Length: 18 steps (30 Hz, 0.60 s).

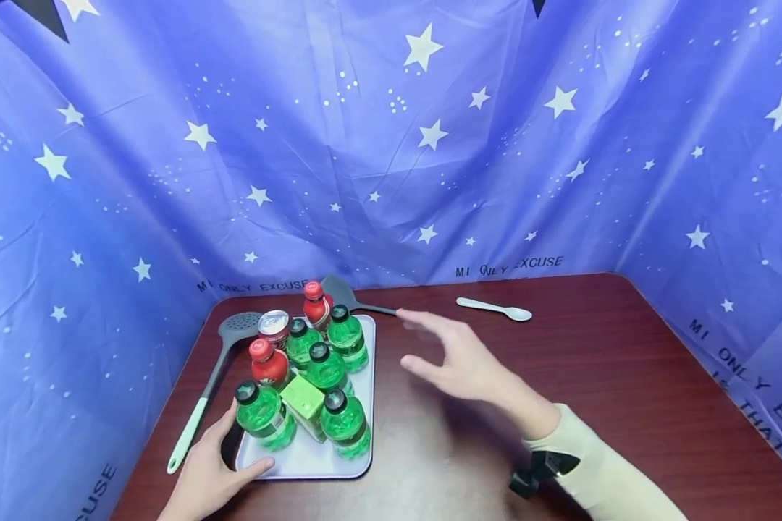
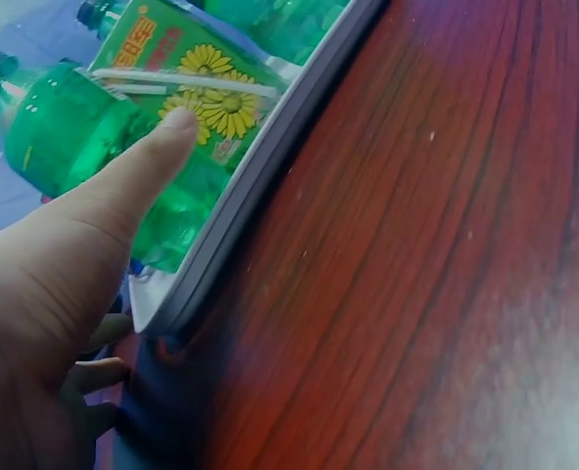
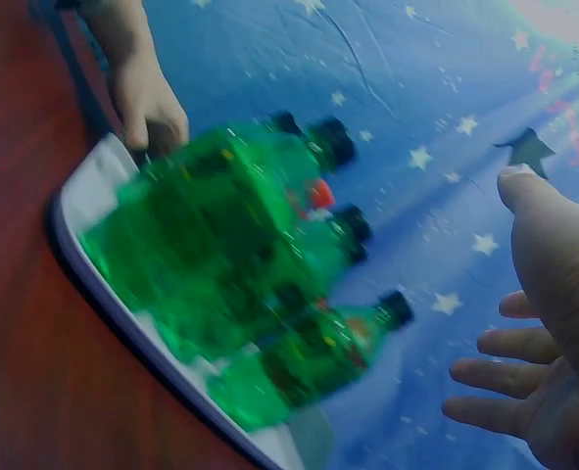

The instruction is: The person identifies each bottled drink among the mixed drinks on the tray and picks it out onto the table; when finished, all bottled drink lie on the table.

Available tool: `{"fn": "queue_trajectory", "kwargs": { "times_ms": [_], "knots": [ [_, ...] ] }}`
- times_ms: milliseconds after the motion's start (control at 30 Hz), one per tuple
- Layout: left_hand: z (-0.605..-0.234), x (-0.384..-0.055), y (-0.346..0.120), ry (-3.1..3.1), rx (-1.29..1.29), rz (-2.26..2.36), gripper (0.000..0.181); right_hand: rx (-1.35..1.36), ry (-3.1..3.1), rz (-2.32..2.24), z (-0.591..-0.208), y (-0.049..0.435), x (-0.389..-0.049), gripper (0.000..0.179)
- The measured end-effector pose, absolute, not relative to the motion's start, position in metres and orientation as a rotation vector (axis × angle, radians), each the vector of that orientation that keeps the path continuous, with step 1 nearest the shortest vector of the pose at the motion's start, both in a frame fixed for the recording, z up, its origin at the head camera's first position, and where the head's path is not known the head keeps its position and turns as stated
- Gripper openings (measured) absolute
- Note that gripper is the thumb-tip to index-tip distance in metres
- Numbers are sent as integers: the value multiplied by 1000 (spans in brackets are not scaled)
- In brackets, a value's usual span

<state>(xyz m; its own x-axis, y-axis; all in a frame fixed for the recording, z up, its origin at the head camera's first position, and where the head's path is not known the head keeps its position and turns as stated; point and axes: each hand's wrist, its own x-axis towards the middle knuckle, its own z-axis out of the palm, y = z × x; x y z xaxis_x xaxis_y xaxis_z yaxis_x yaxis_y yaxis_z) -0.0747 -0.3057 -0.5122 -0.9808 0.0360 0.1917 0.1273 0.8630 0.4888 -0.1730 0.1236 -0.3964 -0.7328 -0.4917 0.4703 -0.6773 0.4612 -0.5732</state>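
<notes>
A white tray carries several green drink bottles with black caps, two red bottles, a can and a green drink carton with yellow daisies on it. My left hand is at the tray's front left corner, beside a green bottle. Its thumb reaches over the rim, while the other fingers lie outside it, partly hidden. To the right of the tray, my right hand hangs above the table with fingers spread, holding nothing.
A slotted skimmer with a pale green handle lies left of the tray. Behind the tray is a dark turner, partly covered by bottles. A white spoon lies towards the back. Blue star-printed curtains border the brown table.
</notes>
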Motion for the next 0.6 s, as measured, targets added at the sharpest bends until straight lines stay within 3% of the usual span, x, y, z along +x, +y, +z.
{"fn": "queue_trajectory", "kwargs": {
  "times_ms": [300, 600],
  "knots": [
    [-515, -78, -303, -2952, -71, -814, 116, 1251, -2471, 1156, -422, 81, -164, 69],
    [-517, -83, -295, -2920, -157, -887, 117, 1294, -2534, 1143, -439, 58, -154, 74]
  ]
}}
